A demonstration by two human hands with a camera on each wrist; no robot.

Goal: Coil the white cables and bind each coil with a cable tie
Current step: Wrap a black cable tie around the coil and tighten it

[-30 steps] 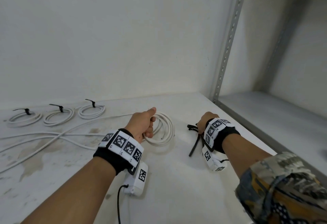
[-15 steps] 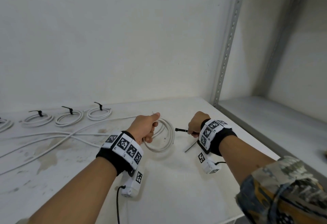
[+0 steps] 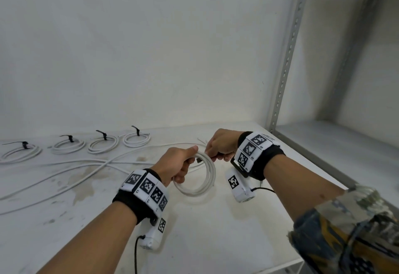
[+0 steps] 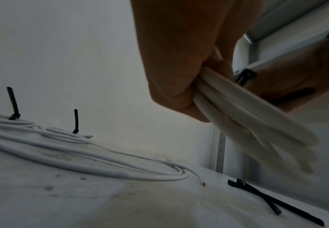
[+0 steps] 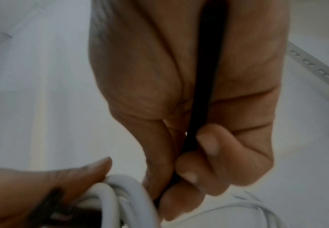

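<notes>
The left hand (image 3: pixel 179 163) holds a coil of white cable (image 3: pixel 203 178) lifted above the white tabletop (image 3: pixel 216 241), its grip curled tight round the upper left part of the loop, thumb lying along the top. In the left wrist view the bundled strands (image 4: pixel 247 117) fan out from between the curled fingers (image 4: pixel 171 86), down and to the right. The right hand (image 3: pixel 222 146) is just right of the coil, touching its top edge, with its grip pinched on a black cable tie (image 5: pixel 200 92). In the right wrist view the strap runs down the palm and is pressed between thumb and curled fingers (image 5: pixel 210 145), and its lower end reaches the coil's strands (image 5: pixel 124 199). The tie's head (image 3: pixel 198 160) shows as a small dark block against the coil, beside the left thumb.

Left of the coil and farther back, near the wall (image 3: pixel 151 46), 4 finished coils (image 3: pixel 101 144) lie in a row on the tabletop, each bound with a black tie that sticks up. Between that row and the held coil, loose white cables (image 3: pixel 82 170) trail across the stained surface toward the left edge. In the left wrist view 2 spare black ties (image 4: pixel 273 200) lie crossed on the tabletop, below the held coil. Right of the coil stands a grey perforated upright (image 3: pixel 287 57) of a metal shelf.
</notes>
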